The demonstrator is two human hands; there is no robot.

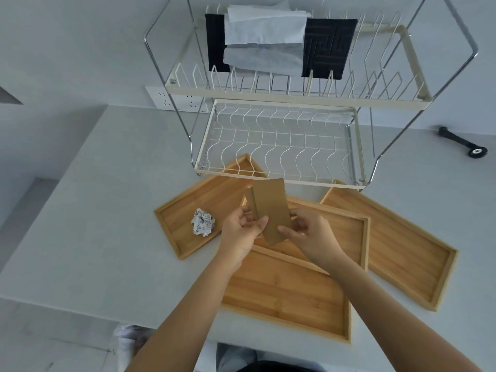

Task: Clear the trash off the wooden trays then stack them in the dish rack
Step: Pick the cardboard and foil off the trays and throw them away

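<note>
Both hands hold a folded brown cardboard piece point(271, 208) above the trays. My left hand point(241, 229) pinches its left flap and my right hand point(308, 233) grips its right lower edge. Several wooden trays lie overlapping on the counter: a left tray point(188, 208) carrying a crumpled paper ball point(203, 222), a near tray point(290, 296), a middle tray point(346, 232) partly under my hands, and a right tray point(397, 245). The two-tier white wire dish rack point(281, 146) stands behind them, its lower shelf bare.
Black cloths point(330, 47) and white paper towels point(265, 30) hang on the rack's upper tier. A black tool with a round end point(464, 142) lies at the far right of the grey counter. A wall socket point(166, 99) sits behind the rack's left leg.
</note>
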